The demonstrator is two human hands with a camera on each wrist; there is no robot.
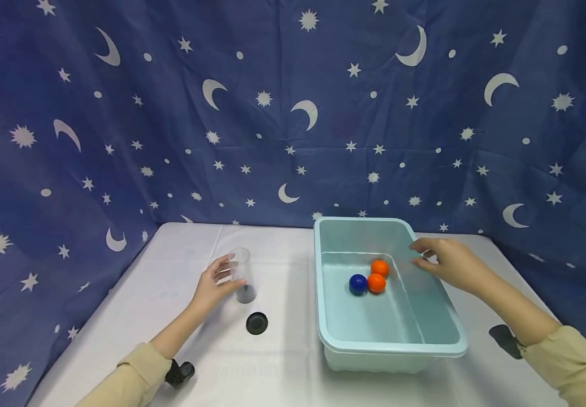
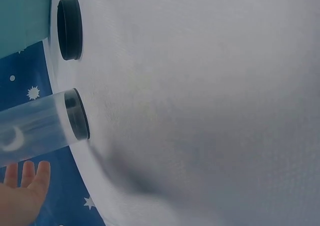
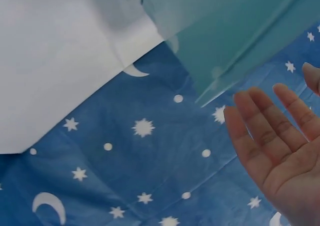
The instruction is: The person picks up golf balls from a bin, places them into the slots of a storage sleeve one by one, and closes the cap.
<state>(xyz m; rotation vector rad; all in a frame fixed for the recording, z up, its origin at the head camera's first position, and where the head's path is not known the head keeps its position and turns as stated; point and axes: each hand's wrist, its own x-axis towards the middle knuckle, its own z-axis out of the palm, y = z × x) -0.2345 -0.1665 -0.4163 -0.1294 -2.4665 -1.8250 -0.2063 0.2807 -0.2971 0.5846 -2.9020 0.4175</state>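
Observation:
A clear plastic tube (image 1: 242, 271) with a dark base stands upright on the white-covered table. My left hand (image 1: 215, 288) is around its left side, fingers spread and thumb overlapping the tube's front. In the left wrist view, straight fingers (image 2: 41, 178) show right at the side of the tube (image 2: 35, 126). Just in front of it lies a round black lid (image 1: 257, 323). My right hand (image 1: 447, 261) is over the right edge of a pale blue bin (image 1: 391, 346), fingers apart and holding nothing. Inside the bin are two orange balls (image 1: 376, 283) and a dark blue ball (image 1: 357, 284).
The bin takes up the right-centre of the table (image 1: 262, 373). Behind and beside the table hangs a blue cloth (image 1: 272, 164) printed with moons and stars. Black straps with small devices (image 1: 179, 373) sit at the wrists.

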